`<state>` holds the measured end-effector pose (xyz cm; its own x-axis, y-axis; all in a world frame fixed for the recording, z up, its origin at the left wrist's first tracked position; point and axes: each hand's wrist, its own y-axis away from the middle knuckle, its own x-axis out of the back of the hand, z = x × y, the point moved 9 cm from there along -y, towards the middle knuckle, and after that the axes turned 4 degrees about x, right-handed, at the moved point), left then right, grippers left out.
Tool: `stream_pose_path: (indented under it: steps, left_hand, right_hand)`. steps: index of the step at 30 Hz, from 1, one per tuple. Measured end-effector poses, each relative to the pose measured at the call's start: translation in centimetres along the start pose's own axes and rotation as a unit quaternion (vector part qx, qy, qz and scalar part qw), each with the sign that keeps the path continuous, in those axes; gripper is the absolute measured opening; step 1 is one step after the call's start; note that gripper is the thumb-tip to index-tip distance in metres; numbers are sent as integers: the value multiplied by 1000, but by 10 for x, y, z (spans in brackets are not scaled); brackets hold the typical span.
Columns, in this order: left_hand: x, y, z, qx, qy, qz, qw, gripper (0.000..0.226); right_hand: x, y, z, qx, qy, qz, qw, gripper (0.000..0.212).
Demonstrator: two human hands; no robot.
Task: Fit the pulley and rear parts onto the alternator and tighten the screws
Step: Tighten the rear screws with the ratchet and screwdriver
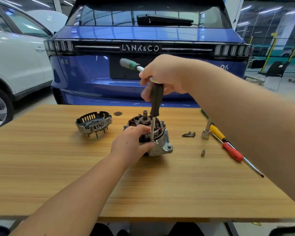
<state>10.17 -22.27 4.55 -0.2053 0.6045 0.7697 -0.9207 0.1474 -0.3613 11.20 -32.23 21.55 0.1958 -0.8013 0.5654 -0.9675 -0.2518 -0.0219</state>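
Here the left hand (131, 143) grips the alternator (153, 135) while right hand (163, 74) fingers clasp the nut driver (156, 99).

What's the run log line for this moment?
left hand: steadies alternator | right hand: grips nut driver upright on edge bolt | rear cover: off, on table

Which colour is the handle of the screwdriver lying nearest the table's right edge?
Red handle, seen in the head view.

Views: one, head-worn.
Vantage: above the wooden table (58, 167), close over both forearms.
Facing: forward and down, toward the blue car (143, 36) behind.
Lens: wide-angle, edges bowed.
Overlap: none.
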Motion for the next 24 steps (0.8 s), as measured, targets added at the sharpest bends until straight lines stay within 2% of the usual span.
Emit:
stream_pose_path:
  steps: [2,5,7,9,11,13,15,17,19,22,24]
  left_hand:
    - [0,0,-1,4,0,3,1000,53]
    - [1,0,-1,8,4,14,1000,51]
    - [1,-1,-1,8,-3,19,1000,50]
    - [1,-2,-1,13,-8,22,1000,49]
    - [2,-3,0,20,-11,27,999,48]
    - [4,-4,0,24,-16,36,999,45]
    - [5,-4,1,24,-21,41,999,43]
    - [6,-4,2,20,-23,45,999,42]
    - [7,-4,3,15,-22,44,999,42]
    - [8,-5,3,10,-18,37,999,41]
    - [8,-4,3,7,-13,38,999,38]
  right_hand:
    - [-9,5,14,-22,-255,-5,967,19]
    - [-15,3,35,-25,-474,49,879,12]
    - [-14,2,44,-11,-559,92,824,15]
    - [-14,3,46,54,-565,114,815,13]
    - [-9,10,40,152,-498,145,841,6]
    - [-4,21,30,238,-339,187,891,10]
    - [4,35,16,325,-157,242,901,17]
    - [4,51,-4,412,10,280,867,17]
    - [-8,60,-21,469,172,267,824,18]
    - [-28,53,-26,444,380,187,790,33]
    - [-31,47,-22,416,444,124,784,49]
